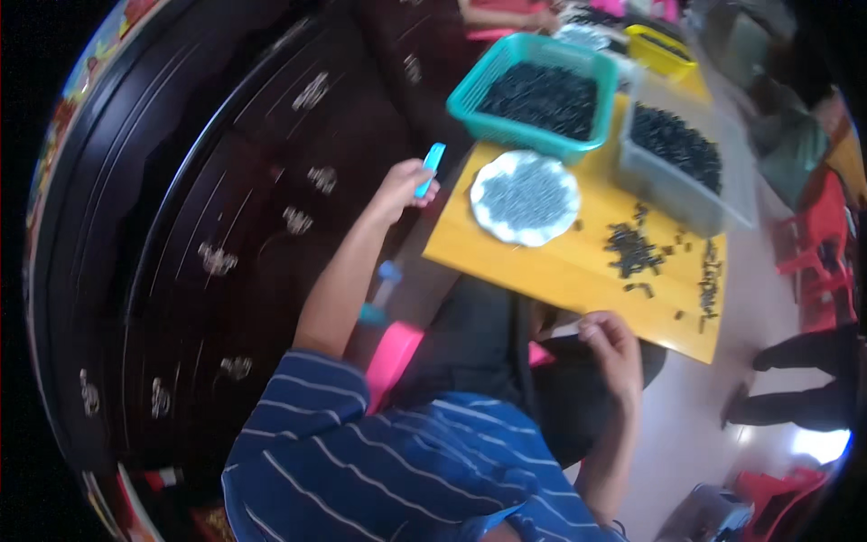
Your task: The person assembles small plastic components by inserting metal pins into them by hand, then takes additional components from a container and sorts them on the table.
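Held out beyond the table's left edge, my left hand is closed around a flat, bright light-blue object. Its shape is long and narrow, but I cannot tell its exact kind. Over my lap at the table's front edge, my right hand pinches a small whitish strip between thumb and fingers. A white scalloped plate heaped with small thin silvery pieces lies on the yellow table between the two hands. Small black pieces lie in a loose pile to its right.
A green basket and a clear plastic bin, both filled with black pieces, stand behind the plate. Farther back is a yellow basket near another person's arm. Dark drawers line the left; red chairs stand right.
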A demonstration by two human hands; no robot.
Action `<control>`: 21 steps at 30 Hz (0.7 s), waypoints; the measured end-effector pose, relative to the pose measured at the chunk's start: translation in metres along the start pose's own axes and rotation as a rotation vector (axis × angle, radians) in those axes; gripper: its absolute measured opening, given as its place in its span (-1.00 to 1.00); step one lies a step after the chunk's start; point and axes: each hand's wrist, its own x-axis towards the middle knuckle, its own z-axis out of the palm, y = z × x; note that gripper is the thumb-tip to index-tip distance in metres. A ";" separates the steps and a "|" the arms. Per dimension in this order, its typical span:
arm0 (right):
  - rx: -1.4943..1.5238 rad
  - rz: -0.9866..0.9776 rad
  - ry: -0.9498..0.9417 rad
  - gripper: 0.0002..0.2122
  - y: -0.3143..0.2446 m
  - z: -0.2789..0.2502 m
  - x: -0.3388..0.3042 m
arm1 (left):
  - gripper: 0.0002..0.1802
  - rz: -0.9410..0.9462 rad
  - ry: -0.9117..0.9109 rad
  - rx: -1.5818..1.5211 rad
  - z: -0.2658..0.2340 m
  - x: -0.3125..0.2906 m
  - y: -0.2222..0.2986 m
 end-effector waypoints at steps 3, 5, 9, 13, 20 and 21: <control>-0.050 -0.006 0.010 -0.92 0.000 -0.007 0.002 | -0.83 -0.091 -0.017 0.094 -0.035 -0.027 -0.016; -0.001 0.003 -0.012 -0.91 -0.004 -0.003 0.002 | -0.83 -0.201 -0.098 0.189 -0.084 -0.054 -0.057; -0.053 0.035 -0.001 -0.89 0.000 0.002 0.005 | -0.80 -0.546 -0.227 0.666 -0.147 -0.116 -0.117; -0.078 0.068 0.009 -0.88 -0.002 0.003 0.002 | -0.72 -0.715 -0.152 0.939 -0.165 -0.163 -0.155; -0.124 0.051 -0.035 -0.84 0.001 -0.002 0.003 | -0.77 -0.875 -0.225 0.838 -0.164 -0.191 -0.240; -0.113 0.042 -0.022 -0.84 0.001 -0.003 0.003 | -0.77 -0.878 -0.226 0.828 -0.161 -0.194 -0.248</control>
